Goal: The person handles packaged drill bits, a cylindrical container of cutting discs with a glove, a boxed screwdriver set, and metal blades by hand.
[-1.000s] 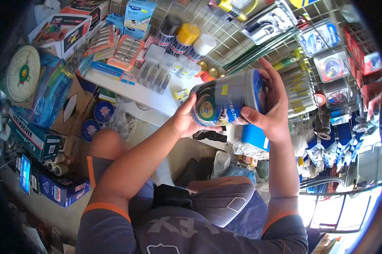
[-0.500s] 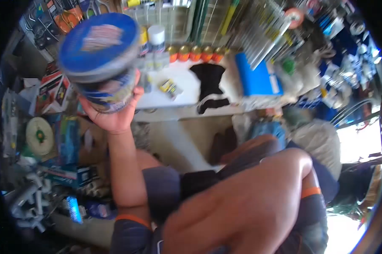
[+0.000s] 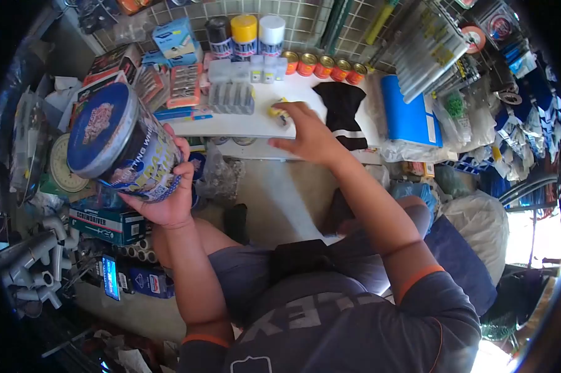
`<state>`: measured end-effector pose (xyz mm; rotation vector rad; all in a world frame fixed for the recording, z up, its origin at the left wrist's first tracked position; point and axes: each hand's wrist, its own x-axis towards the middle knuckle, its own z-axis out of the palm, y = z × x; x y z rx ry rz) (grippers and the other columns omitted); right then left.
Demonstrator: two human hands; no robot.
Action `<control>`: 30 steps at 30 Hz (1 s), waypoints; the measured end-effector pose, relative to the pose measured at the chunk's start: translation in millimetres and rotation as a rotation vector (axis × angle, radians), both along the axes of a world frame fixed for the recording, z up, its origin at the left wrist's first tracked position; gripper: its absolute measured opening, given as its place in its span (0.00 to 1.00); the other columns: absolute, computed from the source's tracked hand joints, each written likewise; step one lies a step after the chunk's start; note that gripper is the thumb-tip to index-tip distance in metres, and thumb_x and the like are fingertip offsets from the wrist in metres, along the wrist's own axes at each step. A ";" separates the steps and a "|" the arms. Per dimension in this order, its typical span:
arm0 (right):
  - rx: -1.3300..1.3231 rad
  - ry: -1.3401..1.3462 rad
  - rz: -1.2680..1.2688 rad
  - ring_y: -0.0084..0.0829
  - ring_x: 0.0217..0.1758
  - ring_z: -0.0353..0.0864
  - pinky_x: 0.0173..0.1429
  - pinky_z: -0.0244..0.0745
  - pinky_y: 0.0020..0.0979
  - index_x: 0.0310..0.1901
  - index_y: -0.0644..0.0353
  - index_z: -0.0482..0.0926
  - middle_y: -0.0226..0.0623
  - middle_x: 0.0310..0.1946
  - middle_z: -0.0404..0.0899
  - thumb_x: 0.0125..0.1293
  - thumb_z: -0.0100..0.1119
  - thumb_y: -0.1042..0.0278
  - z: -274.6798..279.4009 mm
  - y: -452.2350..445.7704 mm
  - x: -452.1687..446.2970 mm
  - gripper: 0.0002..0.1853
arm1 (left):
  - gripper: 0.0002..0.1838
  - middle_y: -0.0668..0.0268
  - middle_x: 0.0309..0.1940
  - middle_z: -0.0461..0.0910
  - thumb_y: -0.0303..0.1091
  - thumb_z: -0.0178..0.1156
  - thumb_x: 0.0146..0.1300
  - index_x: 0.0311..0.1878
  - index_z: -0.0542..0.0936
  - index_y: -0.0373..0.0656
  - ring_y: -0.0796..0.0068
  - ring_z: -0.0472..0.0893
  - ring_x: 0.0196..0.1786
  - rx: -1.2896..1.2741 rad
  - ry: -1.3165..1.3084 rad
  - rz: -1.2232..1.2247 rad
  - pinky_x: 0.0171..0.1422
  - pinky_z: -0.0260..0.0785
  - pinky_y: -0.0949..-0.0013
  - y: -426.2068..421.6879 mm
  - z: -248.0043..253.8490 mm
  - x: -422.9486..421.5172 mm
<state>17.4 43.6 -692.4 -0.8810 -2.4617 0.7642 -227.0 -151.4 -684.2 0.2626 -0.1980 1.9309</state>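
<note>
Item one, as seen from where I stand: a tub (image 3: pixel 128 146) with a blue lid and dark printed label, held up at the person's left side, well clear of the white table (image 3: pixel 255 127), tilted with its lid toward the upper left. Left hand (image 3: pixel 167 208): curled around the tub's lower part, fingers wrapped along the side, grip firm. Right hand (image 3: pixel 308 137): fingers loosely spread, thumb well apart, over the table's front part beside a small yellow packet (image 3: pixel 280 114) (half hidden by the fingers, so I cannot tell whether they touch it); nothing shows in its grasp. Also on the table: three spray cans (image 3: pixel 244 38) with black, yellow and white caps; five orange-red tins (image 3: pixel 324 66) in a row; a black cloth (image 3: pixel 341 112) with a white band. Near the left forearm: a screwdriver box (image 3: pixel 106 225) and a lit phone (image 3: pixel 110 278).
</note>
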 end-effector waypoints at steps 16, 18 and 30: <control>0.186 0.066 -0.294 0.50 0.53 0.82 0.60 0.77 0.44 0.51 0.59 0.82 0.50 0.50 0.81 0.58 0.73 0.55 -67.2 105.0 -63.4 0.23 | 0.46 0.62 0.74 0.63 0.61 0.71 0.53 0.73 0.68 0.55 0.46 0.59 0.74 -0.107 -0.048 0.038 0.63 0.62 0.51 19.0 -2.6 -11.4; 0.181 0.094 -0.337 0.51 0.50 0.83 0.56 0.77 0.45 0.43 0.62 0.81 0.52 0.45 0.81 0.58 0.74 0.51 -64.7 121.1 -80.7 0.23 | 0.46 0.63 0.74 0.63 0.62 0.71 0.53 0.74 0.68 0.56 0.46 0.59 0.74 -0.094 -0.027 0.044 0.63 0.62 0.51 21.5 -5.6 -10.5; -0.109 0.196 -0.623 0.33 0.30 0.85 0.35 0.80 0.34 0.43 0.67 0.72 0.41 0.30 0.82 0.51 0.83 0.47 -82.4 126.2 -103.5 0.34 | 0.51 0.60 0.77 0.60 0.70 0.67 0.55 0.78 0.62 0.56 0.49 0.62 0.72 -0.012 0.046 -0.001 0.60 0.63 0.53 34.2 -4.5 -8.7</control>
